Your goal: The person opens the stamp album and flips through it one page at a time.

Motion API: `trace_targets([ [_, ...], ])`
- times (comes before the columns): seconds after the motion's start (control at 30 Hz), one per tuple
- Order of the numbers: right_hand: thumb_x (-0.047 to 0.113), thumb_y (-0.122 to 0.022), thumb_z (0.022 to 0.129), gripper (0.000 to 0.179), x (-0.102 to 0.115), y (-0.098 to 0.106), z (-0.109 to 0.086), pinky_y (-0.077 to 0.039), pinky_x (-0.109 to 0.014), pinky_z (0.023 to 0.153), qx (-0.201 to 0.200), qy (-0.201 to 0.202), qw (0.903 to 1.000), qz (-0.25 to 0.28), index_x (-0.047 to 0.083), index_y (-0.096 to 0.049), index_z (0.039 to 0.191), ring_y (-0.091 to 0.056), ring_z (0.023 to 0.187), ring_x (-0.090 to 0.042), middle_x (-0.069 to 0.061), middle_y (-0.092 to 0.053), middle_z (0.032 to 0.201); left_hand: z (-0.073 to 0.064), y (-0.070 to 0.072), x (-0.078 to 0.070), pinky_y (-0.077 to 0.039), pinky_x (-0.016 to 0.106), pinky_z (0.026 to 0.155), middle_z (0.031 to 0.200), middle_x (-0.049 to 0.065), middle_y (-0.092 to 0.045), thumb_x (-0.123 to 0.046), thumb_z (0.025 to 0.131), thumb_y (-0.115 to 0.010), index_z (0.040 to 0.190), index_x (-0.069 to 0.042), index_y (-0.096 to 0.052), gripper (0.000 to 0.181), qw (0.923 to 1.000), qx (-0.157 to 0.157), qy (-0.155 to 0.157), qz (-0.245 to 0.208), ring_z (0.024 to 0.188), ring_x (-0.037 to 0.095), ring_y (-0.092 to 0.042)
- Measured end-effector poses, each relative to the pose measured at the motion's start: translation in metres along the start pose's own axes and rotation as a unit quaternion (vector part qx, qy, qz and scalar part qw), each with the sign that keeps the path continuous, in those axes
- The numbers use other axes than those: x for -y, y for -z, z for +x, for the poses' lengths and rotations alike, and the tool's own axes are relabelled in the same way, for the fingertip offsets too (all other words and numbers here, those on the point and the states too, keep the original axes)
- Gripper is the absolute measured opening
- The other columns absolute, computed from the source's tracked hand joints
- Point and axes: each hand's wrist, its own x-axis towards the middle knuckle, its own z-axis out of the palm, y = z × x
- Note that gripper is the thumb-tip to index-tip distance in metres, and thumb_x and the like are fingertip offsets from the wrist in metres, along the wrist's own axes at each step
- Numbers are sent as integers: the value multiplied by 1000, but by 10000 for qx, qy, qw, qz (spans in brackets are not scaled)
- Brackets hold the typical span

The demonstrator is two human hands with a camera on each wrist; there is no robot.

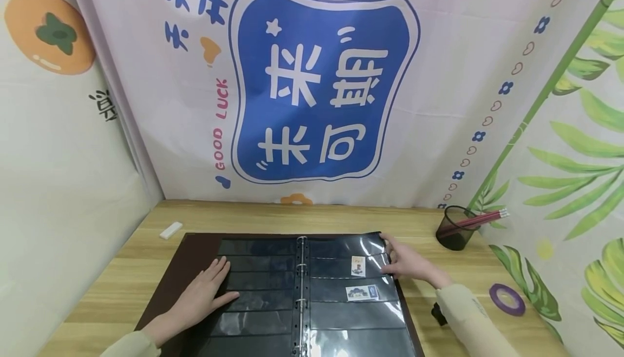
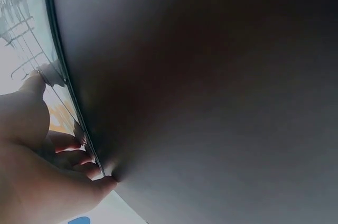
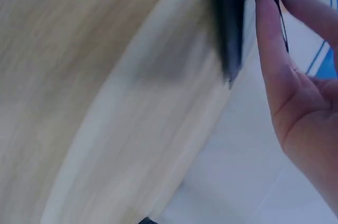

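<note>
An open ring-bound album with a dark brown cover lies on the wooden table, its metal rings down the middle. Over its left black pocket page rests my left hand, fingers straight and thumb spread. Two stamps sit in the right-hand page: a small upright one and a wider one below it. My right hand pinches that page's outer edge near the top corner. In the right wrist view, a thin sheet edge shows between finger and thumb.
A black mesh cup with dark red pencils stands at the back right. Nearer lie a purple tape roll and a small black object beside the right sleeve. A white block is at back left. Printed cloth hangs behind.
</note>
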Motion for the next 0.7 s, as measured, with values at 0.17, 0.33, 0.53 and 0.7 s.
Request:
trace_targets([
  [0.17, 10, -73, 88, 69, 10, 6, -1, -61, -40, 58, -217, -262, 9963, 793, -17, -34, 138, -63, 59, -12, -17, -63, 96, 1, 0, 1, -37, 68, 106, 152, 31, -39, -51, 88, -67, 143, 8, -46, 83, 10000, 26, 20, -7, 142, 49, -36],
  [0.33, 14, -65, 96, 36, 23, 14, -2, -62, -43, 62, -13, -407, 9945, 970, -12, -49, 115, -60, 61, -10, -2, -59, 77, 1, -1, 1, -37, 68, 107, 152, 31, -39, -51, 88, -67, 144, 8, -46, 84, 10000, 54, 48, -7, 142, 49, -36],
  [0.53, 13, -56, 101, 31, 43, 22, -1, -62, -41, 64, 115, -560, 9931, 1024, -10, -47, 119, -57, 64, -11, -2, -57, 76, 1, -1, 2, -38, 67, 106, 152, 31, -40, -51, 88, -67, 143, 7, -46, 83, 10000, 13, 32, 36, 141, 49, -37],
  [0.7, 13, -51, 102, 32, 60, 30, 3, -60, -33, 61, -13, -688, 9920, 1063, -11, -46, 123, -59, 67, -12, -9, -64, 86, 1, -2, 2, -38, 67, 106, 152, 31, -40, -51, 88, -66, 143, 7, -46, 83, 10000, 27, 32, 40, 141, 49, -37],
])
